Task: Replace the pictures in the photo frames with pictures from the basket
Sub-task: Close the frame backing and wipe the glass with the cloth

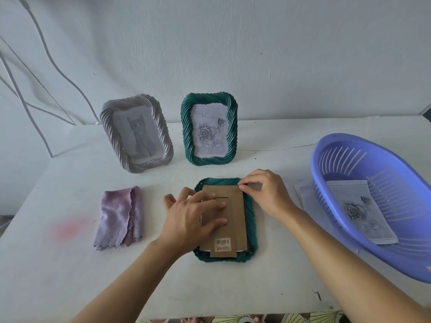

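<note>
A green frame (252,220) lies face down on the table (70,264), near the front edge, with its brown back board (235,220) turned up. The left hand (193,220) rests flat on the board, fingers straight and a little spread. The right hand (265,194) pinches something small at the board's far right corner with thumb and first finger; I cannot tell what. Behind stand a grey frame (164,136) with a cat picture (140,134) and a second green frame (186,131) with a rose picture (210,131). At the right, a blue basket (384,255) holds another rose print (359,210). A folded cloth (121,217) lies at the left.
</note>
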